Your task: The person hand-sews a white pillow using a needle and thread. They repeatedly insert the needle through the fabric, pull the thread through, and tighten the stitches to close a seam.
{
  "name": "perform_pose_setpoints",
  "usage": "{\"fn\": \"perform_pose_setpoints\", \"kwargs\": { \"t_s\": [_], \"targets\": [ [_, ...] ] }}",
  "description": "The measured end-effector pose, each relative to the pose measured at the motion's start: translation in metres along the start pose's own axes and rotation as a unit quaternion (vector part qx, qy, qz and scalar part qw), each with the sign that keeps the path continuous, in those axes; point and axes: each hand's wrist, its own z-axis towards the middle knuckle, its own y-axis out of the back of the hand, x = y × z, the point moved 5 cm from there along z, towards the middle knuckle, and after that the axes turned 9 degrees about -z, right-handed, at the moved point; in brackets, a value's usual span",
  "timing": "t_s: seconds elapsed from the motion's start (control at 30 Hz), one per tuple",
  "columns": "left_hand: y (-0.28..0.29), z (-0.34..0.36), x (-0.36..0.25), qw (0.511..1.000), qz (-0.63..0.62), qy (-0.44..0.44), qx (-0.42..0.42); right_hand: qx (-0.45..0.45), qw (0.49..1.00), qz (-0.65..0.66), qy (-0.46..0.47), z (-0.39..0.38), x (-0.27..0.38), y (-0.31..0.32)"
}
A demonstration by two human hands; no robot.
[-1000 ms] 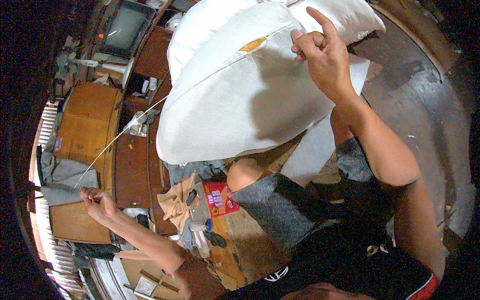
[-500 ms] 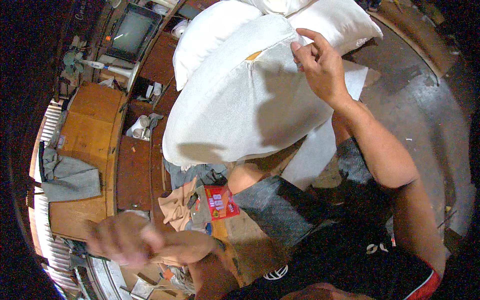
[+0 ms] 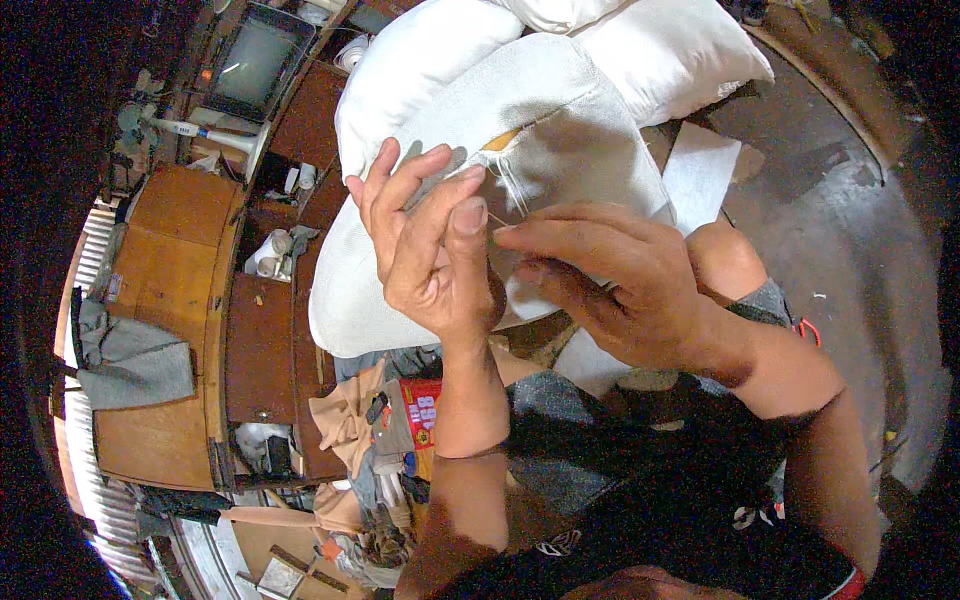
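Both hands meet over the white woven sack on the lap, left hand and right hand pinching thread near its torn seam, where a slipped pinch could probably unthread the stitch.

Hands before sack (television left)

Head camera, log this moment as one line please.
left hand: on white sack, thumb by thread | right hand: pinching thread at seam | sack: on lap, small gap at seam | hands: touching
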Motion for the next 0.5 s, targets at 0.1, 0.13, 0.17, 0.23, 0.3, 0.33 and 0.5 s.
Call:
{"fn": "perform_pose_setpoints", "kwargs": {
  "t_s": [0.1,0.13,0.17,0.23,0.3,0.33,0.5],
  "targets": [
    [-0.002,-0.003,-0.003,0.999,0.006,-0.036,0.023,0.051,0.998,-0.009,-0.018,-0.005,-0.01,0.006],
    [-0.003,-0.004,0.0,0.998,-0.004,-0.05,0.029,0.018,0.998,0.032,-0.05,-0.007,-0.016,0.013],
    [-0.006,-0.005,0.002,0.998,0.004,-0.049,0.031,-0.016,0.994,0.073,-0.081,-0.009,-0.022,0.02],
    [-0.008,-0.001,0.001,0.998,0.048,-0.033,0.028,-0.109,0.984,0.138,-0.035,-0.001,-0.024,0.041],
    [-0.006,0.001,-0.002,0.986,0.159,-0.015,0.055,-0.258,0.955,0.137,-0.058,0.006,-0.021,0.064],
    [-0.01,-0.004,0.001,0.984,0.167,-0.015,0.062,-0.308,0.94,0.1,-0.109,-0.002,-0.014,0.081],
    [-0.024,0.004,0.001,0.971,0.221,-0.041,0.086,-0.069,0.873,0.397,-0.276,0.003,0.055,0.157]
  ]
}}
